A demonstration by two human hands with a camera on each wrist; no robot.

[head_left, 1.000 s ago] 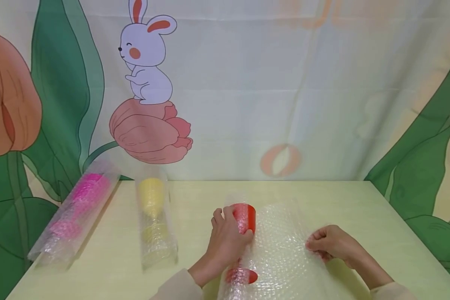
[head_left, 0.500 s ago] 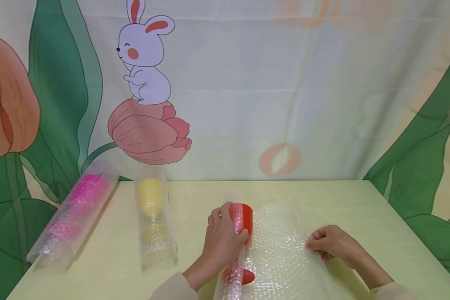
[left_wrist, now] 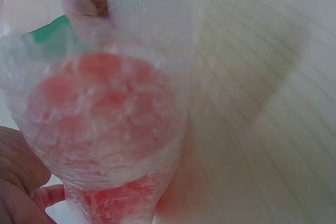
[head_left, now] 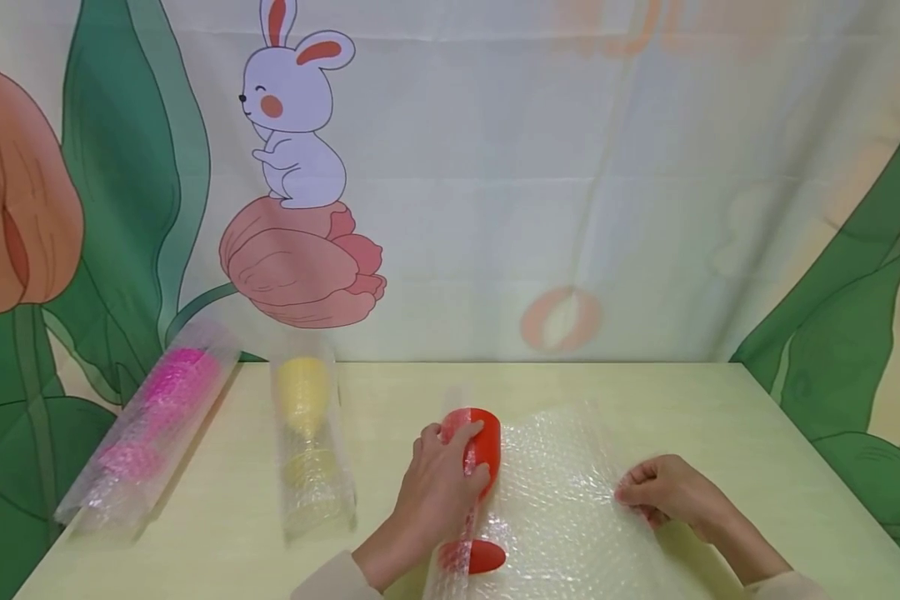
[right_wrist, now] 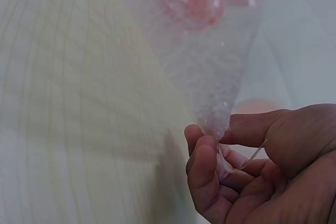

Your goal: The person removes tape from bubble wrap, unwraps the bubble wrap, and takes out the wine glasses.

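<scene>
A red goblet (head_left: 489,442) lies on its side on a sheet of bubble wrap (head_left: 555,508), its foot (head_left: 487,557) toward the near edge. A flap of the wrap covers the goblet's left part, while its right part is bare. My left hand (head_left: 441,483) holds the goblet from the left, fingers over the bowl and thumb on its near right side. In the left wrist view, the red bowl (left_wrist: 100,108) shows through the wrap. My right hand (head_left: 671,492) pinches the sheet's right edge, slightly raised off the table; the right wrist view shows fingertips (right_wrist: 202,150) closed on it.
To the left lie a yellow goblet (head_left: 303,392) and a pink goblet (head_left: 180,383), each rolled in bubble wrap; the pink one overhangs the table's left edge. A printed cloth (head_left: 457,167) hangs behind the pale table (head_left: 780,467).
My left hand and the goblet have shifted slightly left. The flap's edge has moved left too, so more bare red shows. My right hand has stayed nearly still.
</scene>
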